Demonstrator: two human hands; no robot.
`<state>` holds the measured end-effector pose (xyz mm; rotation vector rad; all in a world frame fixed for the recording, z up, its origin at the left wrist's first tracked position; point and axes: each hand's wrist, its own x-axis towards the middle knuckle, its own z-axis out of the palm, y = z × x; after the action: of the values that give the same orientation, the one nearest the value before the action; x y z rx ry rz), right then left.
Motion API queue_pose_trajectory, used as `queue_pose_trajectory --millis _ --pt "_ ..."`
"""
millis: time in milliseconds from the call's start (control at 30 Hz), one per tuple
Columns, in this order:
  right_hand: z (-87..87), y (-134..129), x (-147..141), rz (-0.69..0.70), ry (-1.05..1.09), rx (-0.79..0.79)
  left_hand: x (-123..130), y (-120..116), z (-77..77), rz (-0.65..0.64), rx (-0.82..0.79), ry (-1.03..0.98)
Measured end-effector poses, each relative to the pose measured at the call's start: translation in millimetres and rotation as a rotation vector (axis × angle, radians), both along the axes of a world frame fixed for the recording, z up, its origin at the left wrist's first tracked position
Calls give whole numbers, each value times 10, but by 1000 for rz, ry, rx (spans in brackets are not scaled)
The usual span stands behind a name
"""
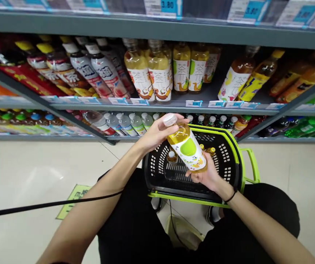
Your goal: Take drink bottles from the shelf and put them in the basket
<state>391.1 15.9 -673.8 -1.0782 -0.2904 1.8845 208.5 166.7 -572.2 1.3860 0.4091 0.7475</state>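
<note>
A tea bottle [189, 148] with a white cap, amber liquid and a white label with a green patch is held tilted above the basket. My left hand [160, 130] is closed around its neck just under the cap. Around the lower end of the bottle, my right hand [205, 172] grips from the right side. Beneath both hands stands a black shopping basket [157, 190] with lime-green trim. Inside it lie a white-capped bottle [171, 157] and a yellow-capped bottle [210, 151]; the held bottle hides part of the basket's inside.
Ahead, a shelf [174, 107] carries rows of drink bottles, among them similar tea bottles [198, 68]. More bottles [135, 123] fill the level below. The basket's green handle [252, 165] sticks out right. A black cord [50, 203] crosses at left, above a green floor sign [72, 200].
</note>
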Motion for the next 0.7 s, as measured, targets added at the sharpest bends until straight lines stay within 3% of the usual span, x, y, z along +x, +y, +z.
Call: queue_pose_trajectory --millis 167,300,467,700 --pt "-364 200 187 248 -474 -82 28 86 -198 -3 377 434" --pt "-543 324 324 335 -793 -92 204 97 -478 -17 469 545" --pt "-444 366 398 419 -1321 57 427 145 -1004 -93 656 746" --pt "-161 348 428 601 -1613 236 607 132 -1806 -260 755 928"
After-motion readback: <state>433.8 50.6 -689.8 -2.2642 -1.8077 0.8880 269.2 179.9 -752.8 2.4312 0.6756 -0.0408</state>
